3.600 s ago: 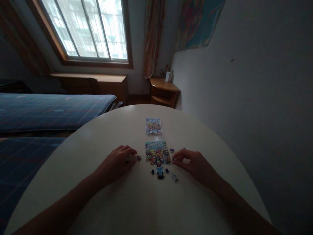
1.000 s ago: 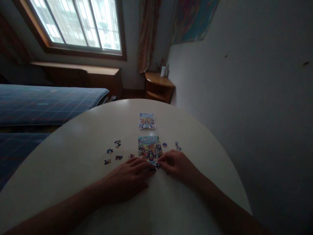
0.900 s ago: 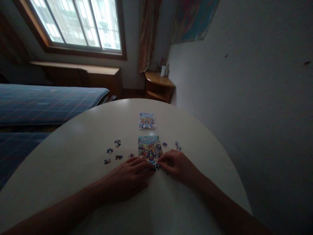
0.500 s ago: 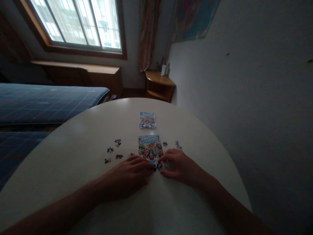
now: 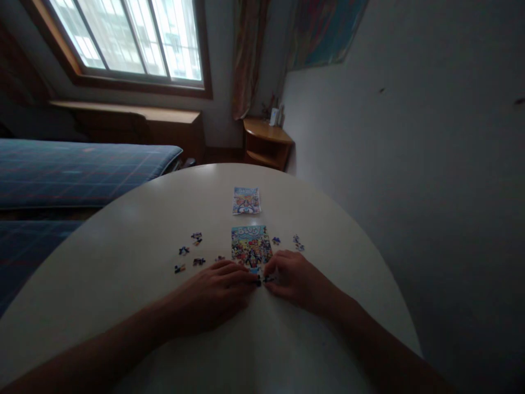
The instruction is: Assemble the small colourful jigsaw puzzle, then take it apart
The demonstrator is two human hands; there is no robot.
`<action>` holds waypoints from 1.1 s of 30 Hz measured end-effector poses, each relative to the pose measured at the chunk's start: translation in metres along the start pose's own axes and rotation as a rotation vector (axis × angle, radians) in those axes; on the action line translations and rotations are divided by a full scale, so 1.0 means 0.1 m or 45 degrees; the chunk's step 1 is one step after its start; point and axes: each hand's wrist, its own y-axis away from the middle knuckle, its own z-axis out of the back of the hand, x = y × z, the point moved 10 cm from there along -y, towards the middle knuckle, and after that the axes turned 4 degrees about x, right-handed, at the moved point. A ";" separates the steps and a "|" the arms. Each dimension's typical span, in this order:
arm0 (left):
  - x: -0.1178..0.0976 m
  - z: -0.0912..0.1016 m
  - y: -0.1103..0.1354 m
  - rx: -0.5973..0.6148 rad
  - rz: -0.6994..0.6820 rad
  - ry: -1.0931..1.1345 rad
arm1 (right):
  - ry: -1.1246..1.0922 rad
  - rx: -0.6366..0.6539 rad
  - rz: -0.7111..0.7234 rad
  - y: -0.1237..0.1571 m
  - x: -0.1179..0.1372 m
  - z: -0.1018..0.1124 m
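My left hand (image 5: 213,293) lies flat and released on the table (image 5: 135,219), its fingertips at the six o'clock edge of the puzzle (image 5: 251,245). My right hand (image 5: 295,280) curls there too, and I cannot tell whether it grips anything. Loose pieces (image 5: 189,256) lie at the puzzle's nine o'clock.

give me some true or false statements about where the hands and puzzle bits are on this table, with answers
1. The left hand and the right hand meet at the near edge of the colourful partly built jigsaw puzzle. True.
2. The small rectangular picture card lies nearer the person than the puzzle. False: it lies beyond the puzzle, apart from it, on the round white table.
3. The loose dark puzzle pieces are scattered left of the puzzle. True.
4. Nothing lies right of the puzzle. False: a few more loose pieces sit there.
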 end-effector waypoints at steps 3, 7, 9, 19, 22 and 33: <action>0.00 0.01 0.00 0.006 0.003 0.003 | -0.078 0.005 -0.047 0.00 -0.05 0.01; 0.00 0.03 0.00 -0.011 -0.007 0.033 | -0.170 0.000 -0.120 0.00 -0.13 0.05; 0.00 0.04 0.00 -0.019 -0.027 0.032 | -0.180 0.007 -0.123 0.00 -0.16 0.08; 0.93 0.48 0.45 -0.133 0.585 -0.134 | -0.101 -0.240 -0.370 0.14 -0.79 0.55; 1.34 0.66 0.78 -0.130 1.044 -0.206 | -0.080 -0.233 -0.351 0.15 -0.83 0.59; 1.60 0.53 1.14 0.126 1.345 -0.044 | 0.011 -0.614 -0.527 0.35 -1.13 1.03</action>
